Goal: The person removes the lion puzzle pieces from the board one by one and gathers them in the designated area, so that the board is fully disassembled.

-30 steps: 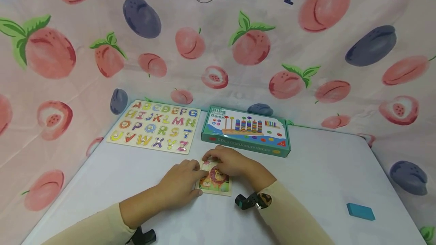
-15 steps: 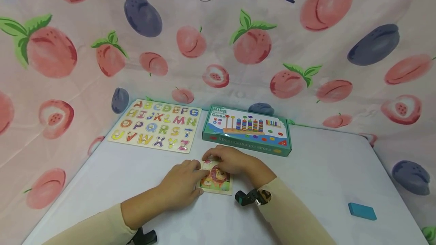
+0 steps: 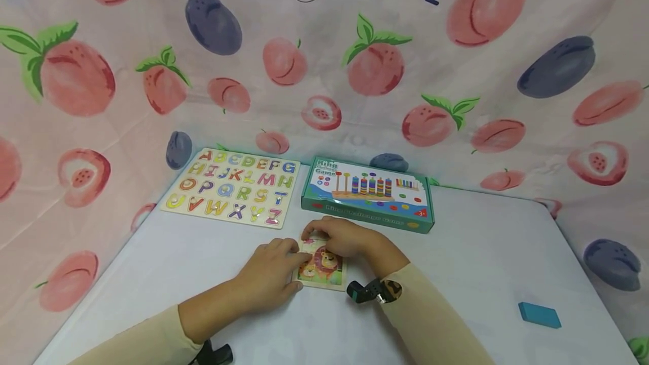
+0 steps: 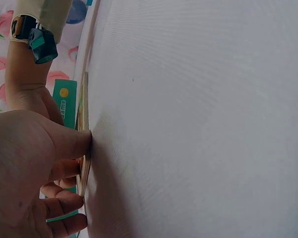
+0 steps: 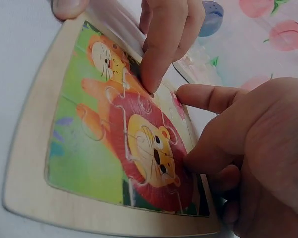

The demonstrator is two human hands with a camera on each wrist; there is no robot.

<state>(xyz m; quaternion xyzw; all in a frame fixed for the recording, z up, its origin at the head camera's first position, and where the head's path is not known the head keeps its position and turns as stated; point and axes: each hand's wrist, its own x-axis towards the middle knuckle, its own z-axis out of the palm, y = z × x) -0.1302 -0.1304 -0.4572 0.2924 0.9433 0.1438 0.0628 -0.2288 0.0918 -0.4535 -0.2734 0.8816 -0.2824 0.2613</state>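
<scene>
The bent-fingered left hand (image 3: 267,275) grips the rectangular wood-framed lion jigsaw (image 3: 323,276) at nine o'clock, the curled right hand (image 3: 345,238) at twelve. Beyond lie a green cardboard game box (image 3: 368,196) at one, a cream alphabet board (image 3: 231,187) at ten.

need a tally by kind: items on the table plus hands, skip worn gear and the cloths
Boards: 2 (lion puzzle, alphabet board)
Boxes: 1 (game box)
Blocks: 1 (blue block)
Hands: 2 (left hand, right hand)
Total: 6
</scene>
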